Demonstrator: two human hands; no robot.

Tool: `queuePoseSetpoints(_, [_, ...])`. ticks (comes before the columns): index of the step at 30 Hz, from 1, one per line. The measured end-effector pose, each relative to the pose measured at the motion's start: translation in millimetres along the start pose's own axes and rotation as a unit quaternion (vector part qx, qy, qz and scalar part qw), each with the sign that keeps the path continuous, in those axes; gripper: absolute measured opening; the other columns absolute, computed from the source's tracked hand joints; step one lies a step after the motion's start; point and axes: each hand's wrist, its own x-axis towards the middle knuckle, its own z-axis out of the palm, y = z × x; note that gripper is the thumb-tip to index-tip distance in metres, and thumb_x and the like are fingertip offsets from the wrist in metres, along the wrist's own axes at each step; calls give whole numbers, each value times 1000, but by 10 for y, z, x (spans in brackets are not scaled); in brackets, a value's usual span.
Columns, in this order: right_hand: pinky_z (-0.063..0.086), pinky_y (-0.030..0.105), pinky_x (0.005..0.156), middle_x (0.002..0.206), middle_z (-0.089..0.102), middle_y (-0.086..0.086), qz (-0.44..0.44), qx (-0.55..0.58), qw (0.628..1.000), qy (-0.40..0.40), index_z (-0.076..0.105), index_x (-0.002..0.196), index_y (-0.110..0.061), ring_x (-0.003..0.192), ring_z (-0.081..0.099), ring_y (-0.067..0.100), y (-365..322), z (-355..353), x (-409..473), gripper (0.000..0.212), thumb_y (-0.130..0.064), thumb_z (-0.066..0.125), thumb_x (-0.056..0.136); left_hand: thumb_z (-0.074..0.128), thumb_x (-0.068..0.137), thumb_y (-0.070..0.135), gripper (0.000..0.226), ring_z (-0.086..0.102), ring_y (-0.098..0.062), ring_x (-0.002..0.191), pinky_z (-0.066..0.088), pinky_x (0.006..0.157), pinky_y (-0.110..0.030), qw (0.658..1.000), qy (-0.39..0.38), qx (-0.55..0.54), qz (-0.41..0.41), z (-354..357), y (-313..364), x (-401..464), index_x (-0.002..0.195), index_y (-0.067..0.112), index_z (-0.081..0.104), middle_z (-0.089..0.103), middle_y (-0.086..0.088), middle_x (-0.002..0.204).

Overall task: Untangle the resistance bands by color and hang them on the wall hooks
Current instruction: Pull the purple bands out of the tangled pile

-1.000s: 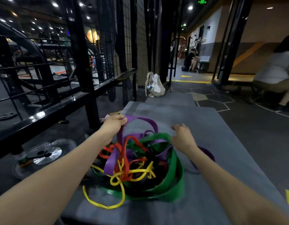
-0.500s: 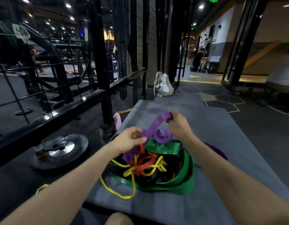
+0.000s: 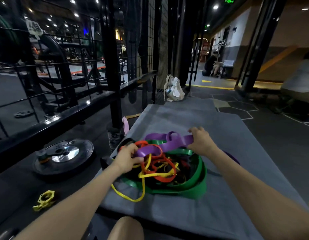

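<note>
A tangled heap of resistance bands lies on a grey mat (image 3: 211, 210). A wide green band (image 3: 198, 184) rings the heap, with thin yellow bands (image 3: 143, 191) and orange bands (image 3: 165, 178) knotted inside. A purple band (image 3: 178, 142) is stretched across the top of the heap. My left hand (image 3: 126, 159) grips its near end at the heap's left side. My right hand (image 3: 201, 142) grips its far end at the heap's back right. Another purple band (image 3: 232, 157) lies partly hidden behind my right forearm.
A black metal rack and mesh fence (image 3: 112, 66) run along the left. A weight plate (image 3: 63, 155) and a yellow collar clamp (image 3: 45, 200) lie on the floor to the left. A cloth bag (image 3: 173, 90) sits beyond the mat. People sit at the far right.
Both hands took hold of the purple band and pulled it out across the heap. My right hand moved right, my left hand dropped to the heap's left side.
</note>
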Motion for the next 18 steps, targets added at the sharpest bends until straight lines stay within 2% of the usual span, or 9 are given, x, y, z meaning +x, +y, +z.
queuePoseSetpoints(1, [31, 34, 104, 135, 37, 16, -25, -23, 999, -23, 37, 137, -7, 127, 35, 35, -41, -8, -22, 65, -15, 65, 79, 73, 77, 8, 32, 43, -11, 62, 35, 60, -21, 1000, 25, -12, 6, -68, 65, 46, 72, 21, 45, 45, 3, 66])
queuePoseSetpoints(3, [24, 31, 109, 140, 34, 14, -81, -31, 996, -38, 30, 142, -9, 132, 30, 31, -186, -26, -48, 74, -22, 67, 80, 71, 81, 15, 20, 48, -14, 67, 40, 67, -24, 997, 63, -40, 17, -224, 245, 163, 82, 15, 51, 53, -3, 73])
queuePoseSetpoints(6, [29, 32, 109, 143, 37, 11, -127, 47, 990, -28, 32, 142, -9, 132, 36, 26, -456, -59, -64, 74, -30, 70, 82, 67, 84, 21, 16, 55, -17, 76, 50, 81, -40, 990, 65, -118, 28, -420, 534, 327, 89, 17, 52, 59, -3, 81])
queuePoseSetpoints(9, [34, 33, 107, 145, 37, 11, -144, 104, 983, -41, 30, 143, -9, 132, 40, 24, -681, -2, -36, 82, -34, 73, 78, 66, 85, 25, 16, 59, -19, 82, 48, 87, -42, 987, 52, -142, 50, -498, 731, 371, 84, 27, 50, 61, 4, 79])
queuePoseSetpoints(11, [38, 36, 106, 141, 41, 11, -131, 141, 980, -48, 32, 142, -10, 129, 42, 25, -780, 84, -18, 85, -34, 77, 73, 65, 86, 22, 14, 59, -23, 85, 49, 84, -44, 979, 36, -192, 56, -469, 790, 331, 85, 25, 51, 61, 1, 83])
queuePoseSetpoints(13, [42, 35, 100, 130, 50, 9, -124, 170, 976, -51, 42, 132, -11, 121, 48, 24, -830, 180, 12, 72, -31, 77, 73, 63, 88, 16, 12, 59, -20, 82, 50, 85, -43, 969, 26, -239, 64, -420, 822, 297, 86, 21, 52, 60, -3, 85])
queuePoseSetpoints(16, [43, 25, 82, 108, 62, 4, -101, 241, 965, -33, 53, 116, -12, 103, 59, 21, -861, 272, 35, 39, -27, 68, 83, 59, 89, 10, 12, 59, -8, 74, 52, 78, -25, 955, 21, -283, 87, -463, 901, 285, 85, 17, 51, 59, -1, 83])
queuePoseSetpoints(18, [46, 27, 75, 93, 61, 3, -89, 264, 960, 7, 57, 103, -14, 90, 62, 23, -852, 270, 76, 17, -25, 59, 91, 60, 89, 13, 10, 57, -12, 78, 51, 79, -28, 955, 21, -282, 93, -543, 914, 308, 86, 17, 51, 59, -3, 85])
